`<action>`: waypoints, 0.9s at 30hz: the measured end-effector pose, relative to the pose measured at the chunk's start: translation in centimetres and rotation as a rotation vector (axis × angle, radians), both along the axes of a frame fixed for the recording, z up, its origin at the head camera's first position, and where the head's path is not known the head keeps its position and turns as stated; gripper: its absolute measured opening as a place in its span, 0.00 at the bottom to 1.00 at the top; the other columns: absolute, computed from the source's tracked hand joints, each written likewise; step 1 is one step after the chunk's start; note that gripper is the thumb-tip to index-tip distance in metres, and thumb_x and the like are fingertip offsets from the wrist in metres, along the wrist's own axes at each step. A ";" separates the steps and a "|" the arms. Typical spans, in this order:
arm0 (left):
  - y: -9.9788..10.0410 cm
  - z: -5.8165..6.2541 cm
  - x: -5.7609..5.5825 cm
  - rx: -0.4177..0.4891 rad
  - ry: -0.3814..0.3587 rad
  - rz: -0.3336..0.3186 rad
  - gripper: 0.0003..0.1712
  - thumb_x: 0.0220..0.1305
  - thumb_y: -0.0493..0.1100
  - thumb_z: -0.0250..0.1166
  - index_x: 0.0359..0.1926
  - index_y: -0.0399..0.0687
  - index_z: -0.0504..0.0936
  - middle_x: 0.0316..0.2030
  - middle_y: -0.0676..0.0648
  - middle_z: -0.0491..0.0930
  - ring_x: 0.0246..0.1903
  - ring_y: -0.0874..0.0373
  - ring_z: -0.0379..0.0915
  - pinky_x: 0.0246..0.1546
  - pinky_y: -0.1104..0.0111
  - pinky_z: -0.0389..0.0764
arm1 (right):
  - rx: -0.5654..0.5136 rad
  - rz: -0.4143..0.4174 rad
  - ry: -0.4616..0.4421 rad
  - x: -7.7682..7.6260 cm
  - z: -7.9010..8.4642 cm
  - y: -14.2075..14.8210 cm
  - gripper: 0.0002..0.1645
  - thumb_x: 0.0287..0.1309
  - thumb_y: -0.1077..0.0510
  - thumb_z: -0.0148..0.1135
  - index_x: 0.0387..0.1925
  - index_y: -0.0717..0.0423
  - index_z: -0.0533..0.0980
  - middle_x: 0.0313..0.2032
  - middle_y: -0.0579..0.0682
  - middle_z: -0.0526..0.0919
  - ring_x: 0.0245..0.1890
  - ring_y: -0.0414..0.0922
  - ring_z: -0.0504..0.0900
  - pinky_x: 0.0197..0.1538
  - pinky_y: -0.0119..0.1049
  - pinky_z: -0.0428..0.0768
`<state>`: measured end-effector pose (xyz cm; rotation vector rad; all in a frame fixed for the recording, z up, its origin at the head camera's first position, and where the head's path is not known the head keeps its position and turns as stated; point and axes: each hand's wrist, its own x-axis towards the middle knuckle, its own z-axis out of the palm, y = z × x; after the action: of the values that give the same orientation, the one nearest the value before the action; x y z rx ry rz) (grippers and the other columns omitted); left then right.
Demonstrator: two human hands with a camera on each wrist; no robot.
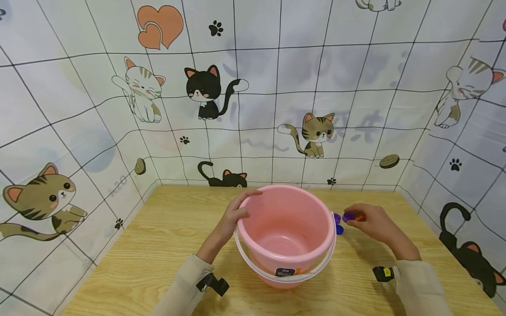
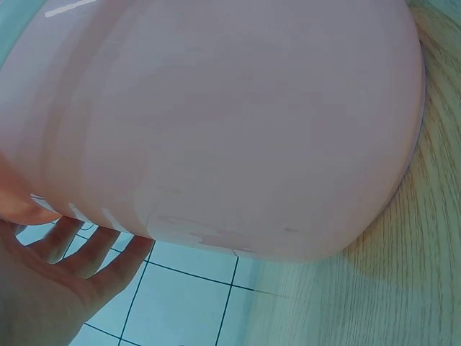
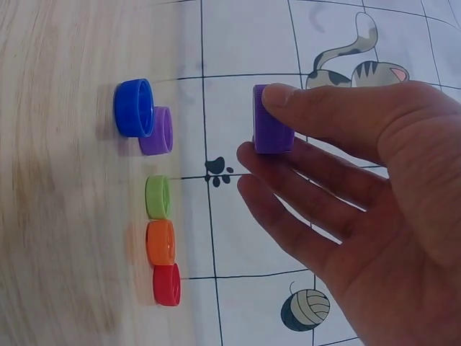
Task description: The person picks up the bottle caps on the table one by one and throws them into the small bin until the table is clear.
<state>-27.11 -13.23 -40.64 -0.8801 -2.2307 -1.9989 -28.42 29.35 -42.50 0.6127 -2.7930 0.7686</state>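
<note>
A pink bucket [image 1: 286, 259] stands upright on the wooden table, its mouth facing up and a white handle [image 1: 290, 277] hanging at the front. My left hand [image 1: 235, 217] grips its rim at the left side. In the left wrist view the fingers [image 2: 119, 267] lie against the bucket's wall. On the other side, my right hand [image 1: 373, 221] pinches a purple bottle cap [image 3: 274, 122] between thumb and fingers, held above the table. Beyond it lie a blue cap [image 3: 134, 108], another purple cap [image 3: 157, 131], a green cap [image 3: 158, 197], an orange cap [image 3: 160, 243] and a red cap [image 3: 166, 285].
The wooden table [image 1: 158, 263] ends at the back against a white gridded cloth [image 1: 261, 109] printed with cats. The same cloth rises on the left and right sides. The bucket hides part of the table behind it.
</note>
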 end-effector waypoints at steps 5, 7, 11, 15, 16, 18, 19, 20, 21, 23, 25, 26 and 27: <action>-0.1 0.1 0.0 -0.001 -0.004 0.002 0.38 0.54 0.38 0.51 0.70 0.49 0.74 0.70 0.42 0.69 0.53 0.41 0.78 0.45 0.56 0.86 | 0.009 0.003 -0.009 0.0 0.2 -0.1 0.20 0.60 0.61 0.71 0.52 0.66 0.83 0.43 0.58 0.89 0.41 0.52 0.87 0.43 0.47 0.87; -0.2 0.1 0.1 -0.001 -0.003 0.002 0.38 0.54 0.38 0.51 0.70 0.49 0.74 0.70 0.41 0.69 0.53 0.40 0.78 0.45 0.55 0.86 | 0.015 0.004 -0.009 0.0 0.2 -0.2 0.20 0.60 0.61 0.72 0.52 0.66 0.83 0.43 0.57 0.89 0.41 0.52 0.87 0.43 0.46 0.87; -0.2 0.2 0.1 0.001 0.003 0.000 0.38 0.54 0.38 0.51 0.70 0.48 0.73 0.71 0.41 0.69 0.53 0.39 0.77 0.45 0.55 0.86 | 0.022 0.010 0.007 0.0 0.5 -0.2 0.20 0.59 0.60 0.72 0.52 0.65 0.83 0.43 0.56 0.89 0.41 0.51 0.87 0.42 0.44 0.87; -0.1 0.2 0.1 0.005 0.004 -0.007 0.38 0.54 0.37 0.51 0.70 0.47 0.73 0.71 0.41 0.68 0.53 0.37 0.77 0.44 0.55 0.86 | 0.022 0.013 0.011 0.1 0.8 -0.3 0.20 0.59 0.59 0.72 0.52 0.63 0.83 0.42 0.55 0.89 0.41 0.51 0.87 0.42 0.45 0.87; -0.1 0.2 0.1 0.006 0.003 -0.007 0.38 0.54 0.37 0.51 0.70 0.47 0.73 0.71 0.41 0.68 0.53 0.37 0.77 0.44 0.56 0.86 | 0.022 0.013 0.009 0.1 0.9 -0.3 0.20 0.60 0.59 0.72 0.52 0.63 0.83 0.43 0.55 0.89 0.41 0.51 0.87 0.43 0.45 0.87; 0.0 0.2 0.1 0.007 0.002 -0.007 0.38 0.54 0.37 0.51 0.70 0.47 0.73 0.71 0.41 0.68 0.53 0.38 0.77 0.44 0.56 0.86 | 0.025 0.010 0.006 0.2 1.0 -0.3 0.20 0.60 0.59 0.72 0.53 0.63 0.83 0.43 0.56 0.89 0.41 0.51 0.87 0.43 0.45 0.87; 0.0 0.3 0.1 0.006 0.002 -0.006 0.38 0.54 0.37 0.50 0.70 0.47 0.73 0.71 0.41 0.68 0.53 0.38 0.77 0.44 0.57 0.86 | 0.024 0.009 0.006 0.2 1.1 -0.3 0.20 0.60 0.59 0.72 0.53 0.64 0.83 0.43 0.56 0.89 0.41 0.51 0.87 0.42 0.45 0.87; 0.0 0.3 0.2 0.004 0.002 -0.002 0.38 0.54 0.37 0.50 0.70 0.47 0.73 0.71 0.41 0.68 0.54 0.39 0.77 0.44 0.57 0.86 | 0.023 0.009 0.006 0.2 1.1 -0.3 0.21 0.60 0.59 0.72 0.53 0.64 0.83 0.43 0.56 0.89 0.41 0.51 0.87 0.42 0.45 0.87; 0.0 0.3 0.2 0.000 0.002 0.001 0.38 0.54 0.38 0.50 0.69 0.48 0.73 0.71 0.42 0.68 0.54 0.39 0.76 0.45 0.57 0.86 | 0.023 0.010 0.007 0.3 1.1 -0.3 0.20 0.59 0.59 0.72 0.52 0.64 0.83 0.43 0.56 0.89 0.41 0.51 0.87 0.42 0.45 0.87; 0.1 0.3 0.2 -0.003 0.002 0.005 0.38 0.54 0.38 0.51 0.69 0.48 0.74 0.72 0.42 0.68 0.55 0.40 0.76 0.45 0.57 0.86 | 0.024 0.010 0.010 0.3 1.1 -0.3 0.20 0.59 0.60 0.72 0.52 0.64 0.83 0.43 0.56 0.89 0.41 0.50 0.87 0.42 0.43 0.87; 0.1 0.3 0.2 -0.003 0.000 0.005 0.38 0.53 0.38 0.51 0.69 0.48 0.74 0.71 0.42 0.68 0.54 0.39 0.76 0.45 0.57 0.86 | 0.021 0.013 0.014 0.3 1.1 -0.3 0.20 0.59 0.60 0.72 0.52 0.64 0.83 0.43 0.56 0.89 0.41 0.50 0.87 0.42 0.42 0.87; 0.1 0.3 0.2 -0.001 -0.001 0.003 0.38 0.53 0.38 0.51 0.69 0.48 0.74 0.71 0.42 0.68 0.54 0.40 0.76 0.46 0.57 0.86 | 0.020 0.014 0.015 0.3 1.1 -0.3 0.20 0.59 0.60 0.72 0.52 0.64 0.83 0.43 0.56 0.89 0.41 0.51 0.87 0.42 0.43 0.87; 0.1 0.3 0.2 -0.001 -0.003 0.001 0.38 0.53 0.38 0.51 0.70 0.48 0.74 0.71 0.42 0.68 0.54 0.40 0.76 0.46 0.58 0.86 | 0.019 0.016 0.016 0.3 1.1 -0.3 0.20 0.59 0.60 0.72 0.52 0.64 0.83 0.43 0.56 0.89 0.41 0.51 0.87 0.42 0.42 0.87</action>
<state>-26.90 -13.11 -40.34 -0.8762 -2.2328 -2.0002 -28.10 29.05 -41.37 0.6421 -2.7875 0.7373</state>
